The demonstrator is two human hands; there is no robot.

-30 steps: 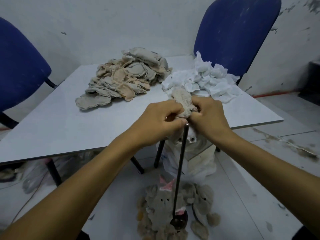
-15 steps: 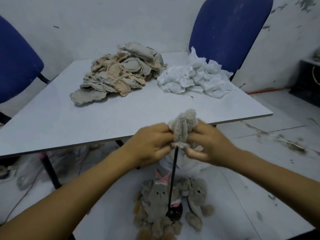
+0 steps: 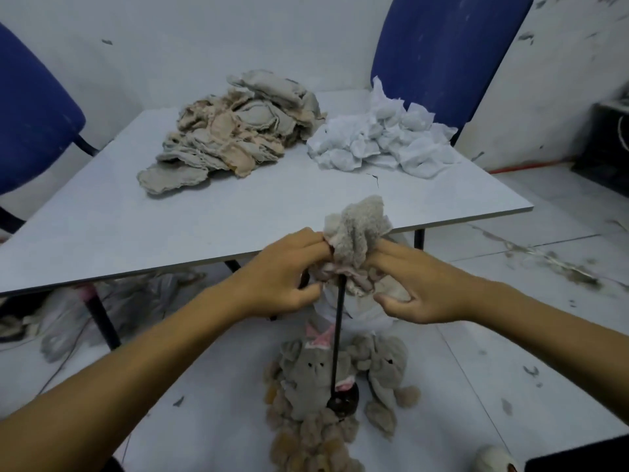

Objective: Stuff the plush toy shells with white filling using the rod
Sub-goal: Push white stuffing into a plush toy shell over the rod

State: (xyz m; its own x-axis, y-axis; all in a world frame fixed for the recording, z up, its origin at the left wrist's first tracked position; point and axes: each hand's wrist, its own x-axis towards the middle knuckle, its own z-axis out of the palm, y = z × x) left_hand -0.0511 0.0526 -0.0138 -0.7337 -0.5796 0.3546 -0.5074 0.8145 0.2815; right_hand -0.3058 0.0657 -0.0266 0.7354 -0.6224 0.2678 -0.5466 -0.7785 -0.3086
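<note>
Sitting over the top of an upright dark rod [image 3: 338,335], a grey-beige plush shell [image 3: 355,238] is bunched into a fuzzy lump, its open lower edge crumpled and showing a paler pinkish lining where the rod enters it. It hangs in front of the near edge of the table [image 3: 204,229], above the floor. The left hand [image 3: 284,272] pinches the shell's left side with fingers curled closed on the fabric; the right hand [image 3: 418,284] grips the right side with its upper fingers, thumb held loosely apart below. At the rod's foot a dark round base [image 3: 343,401] rests among finished grey plush toys [image 3: 306,373] with pink bows, heaped on the floor. On the tabletop, well beyond the hands, lie a pile of flat unstuffed shells [image 3: 235,131] and, just beside it on the right, a heap of white filling [image 3: 381,141]. Blue chairs [image 3: 442,56] stand behind the table
</note>
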